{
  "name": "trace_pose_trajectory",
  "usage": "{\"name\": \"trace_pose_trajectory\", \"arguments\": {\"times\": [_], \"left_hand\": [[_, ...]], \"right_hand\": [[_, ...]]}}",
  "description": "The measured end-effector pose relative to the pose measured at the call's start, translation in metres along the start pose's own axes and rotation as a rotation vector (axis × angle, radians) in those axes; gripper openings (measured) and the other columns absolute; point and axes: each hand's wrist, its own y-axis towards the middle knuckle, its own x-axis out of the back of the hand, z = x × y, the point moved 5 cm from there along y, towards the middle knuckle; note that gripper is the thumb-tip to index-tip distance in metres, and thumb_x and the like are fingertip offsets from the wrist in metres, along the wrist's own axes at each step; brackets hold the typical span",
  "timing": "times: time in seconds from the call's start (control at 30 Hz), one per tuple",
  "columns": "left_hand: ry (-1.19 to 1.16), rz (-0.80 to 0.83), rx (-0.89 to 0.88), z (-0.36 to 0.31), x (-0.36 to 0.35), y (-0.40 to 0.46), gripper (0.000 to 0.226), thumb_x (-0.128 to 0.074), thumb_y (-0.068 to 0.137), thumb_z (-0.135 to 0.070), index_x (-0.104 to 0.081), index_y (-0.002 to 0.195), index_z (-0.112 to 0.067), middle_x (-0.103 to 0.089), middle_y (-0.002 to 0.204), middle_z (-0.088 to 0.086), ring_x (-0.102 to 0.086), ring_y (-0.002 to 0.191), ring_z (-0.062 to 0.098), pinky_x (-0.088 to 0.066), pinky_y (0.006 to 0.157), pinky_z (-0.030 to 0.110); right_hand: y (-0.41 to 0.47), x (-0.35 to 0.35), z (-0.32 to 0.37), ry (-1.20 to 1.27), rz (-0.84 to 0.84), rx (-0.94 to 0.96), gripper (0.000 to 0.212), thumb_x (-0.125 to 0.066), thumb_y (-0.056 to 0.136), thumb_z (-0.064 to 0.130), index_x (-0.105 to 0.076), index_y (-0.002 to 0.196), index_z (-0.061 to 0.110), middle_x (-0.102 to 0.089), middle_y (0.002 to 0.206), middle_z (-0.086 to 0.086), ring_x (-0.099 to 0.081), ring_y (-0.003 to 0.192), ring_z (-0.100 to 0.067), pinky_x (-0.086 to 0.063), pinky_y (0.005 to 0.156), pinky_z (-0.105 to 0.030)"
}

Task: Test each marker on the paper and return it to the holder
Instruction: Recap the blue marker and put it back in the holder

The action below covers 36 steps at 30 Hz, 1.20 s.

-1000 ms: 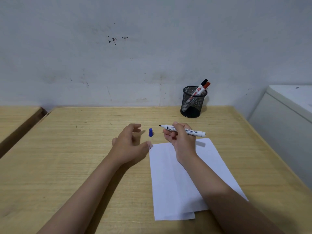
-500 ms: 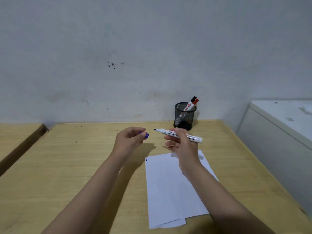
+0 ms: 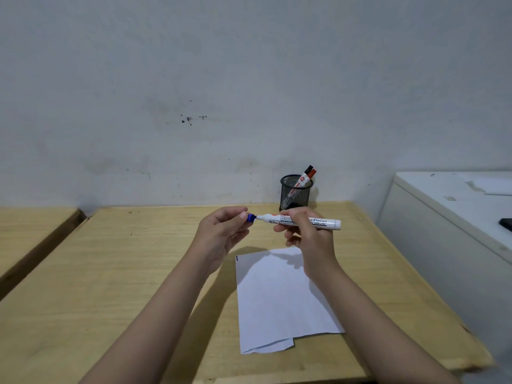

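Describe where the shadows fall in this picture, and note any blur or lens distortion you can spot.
Head view: soft, even light; the right hand casts a shadow on the paper's top edge, and the left hand and both forearms cast soft shadows on the table. Print on the marker reads clearly, so little blur. The wide lens bends the table edges outward.

A wooden table (image 3: 116, 273) with its left half bare and open. Both hands, the left hand (image 3: 221, 231) and right hand (image 3: 310, 239), are raised above the centre. A mesh pen holder (image 3: 295, 194) stands at the back edge against the wall. A white cabinet (image 3: 443, 223) blocks the right edge.
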Motion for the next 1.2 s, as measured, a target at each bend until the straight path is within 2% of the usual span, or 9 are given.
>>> {"name": "trace_pose_trajectory", "arguments": {"times": [0.23,0.4,0.5,0.67,0.77,0.87,0.93,1.03,1.2], "left_hand": [[-0.017,0.030,-0.014,-0.003,-0.010,-0.009,0.010,-0.063,0.082,-0.006,-0.068,0.081,-0.014,-0.072,0.073,-0.002,-0.068,0.069,0.009,-0.055,0.075,0.023],[-0.027,0.032,-0.132,-0.018,-0.014,-0.012,0.008,-0.064,0.079,0.000,-0.066,0.082,-0.007,-0.070,0.068,0.001,-0.067,0.062,0.010,-0.056,0.068,0.019],[0.021,0.018,-0.196,-0.023,-0.014,-0.012,0.008,-0.066,0.077,0.000,-0.067,0.079,-0.007,-0.069,0.072,0.005,-0.067,0.069,0.015,-0.055,0.073,0.022],[0.044,-0.128,-0.287,-0.026,-0.009,-0.003,0.010,-0.071,0.075,-0.002,-0.071,0.078,-0.011,-0.070,0.075,0.005,-0.061,0.083,0.023,-0.051,0.086,0.034],[0.168,-0.144,-0.348,-0.034,-0.008,0.007,0.010,-0.073,0.074,-0.004,-0.070,0.081,-0.010,-0.068,0.079,0.009,-0.061,0.080,0.020,-0.049,0.078,0.031],[0.270,-0.117,-0.352,-0.036,-0.015,0.017,0.014,-0.076,0.071,-0.004,-0.071,0.080,-0.013,-0.068,0.080,0.016,-0.064,0.080,0.023,-0.051,0.082,0.038],[0.298,-0.106,-0.335,-0.035,-0.023,0.027,0.015,-0.078,0.068,-0.005,-0.071,0.080,-0.013,-0.068,0.080,0.019,-0.065,0.080,0.025,-0.052,0.085,0.042],[0.290,-0.106,-0.327,-0.037,-0.035,0.045,0.018,-0.079,0.067,-0.008,-0.070,0.082,-0.011,-0.068,0.080,0.019,-0.065,0.078,0.024,-0.052,0.084,0.039],[0.425,-0.118,-0.375,-0.037,-0.059,0.081,0.029,-0.076,0.072,-0.032,-0.069,0.092,-0.011,-0.071,0.087,0.004,-0.066,0.081,0.012,-0.050,0.073,0.020]], "right_hand": [[-0.003,-0.004,0.001,-0.023,0.094,0.051,0.017,-0.057,0.077,0.025,-0.067,0.075,0.011,-0.070,0.060,-0.005,-0.052,0.053,-0.012,-0.042,0.052,-0.025],[-0.003,-0.010,0.006,0.115,0.189,0.090,0.013,-0.059,0.089,0.016,-0.063,0.077,0.013,-0.072,0.070,0.000,-0.066,0.071,-0.015,-0.048,0.061,-0.026],[-0.002,-0.012,-0.001,0.180,0.204,0.015,0.020,-0.066,0.079,0.033,-0.065,0.084,0.013,-0.073,0.075,0.000,-0.065,0.069,-0.010,-0.049,0.063,-0.026],[-0.001,-0.022,-0.015,-0.196,0.325,-0.229,0.039,-0.062,0.080,0.047,-0.066,0.081,0.008,-0.071,0.063,-0.002,-0.056,0.049,-0.007,-0.048,0.055,-0.024],[0.010,-0.014,0.001,-0.391,0.199,0.072,0.021,-0.072,0.080,0.025,-0.064,0.069,0.009,-0.063,0.054,0.002,-0.048,0.044,-0.002,-0.042,0.052,-0.020],[0.027,-0.008,0.023,-0.665,0.071,0.429,0.020,-0.079,0.071,0.019,-0.066,0.085,0.016,-0.062,0.078,0.008,-0.055,0.071,-0.001,-0.042,0.066,-0.010],[0.043,-0.009,0.022,-0.754,0.138,0.413,0.031,-0.078,0.071,0.018,-0.067,0.099,0.014,-0.064,0.089,0.007,-0.060,0.083,-0.009,-0.047,0.076,-0.018],[0.060,-0.010,0.023,-0.777,0.208,0.439,0.034,-0.073,0.077,0.011,-0.065,0.110,0.011,-0.065,0.082,0.003,-0.067,0.078,-0.014,-0.054,0.081,-0.031],[0.105,0.015,0.047,-0.727,0.024,0.599,0.038,-0.063,0.079,0.012,-0.057,0.115,0.025,-0.062,0.066,0.004,-0.058,0.054,-0.006,-0.051,0.060,-0.020]]}}
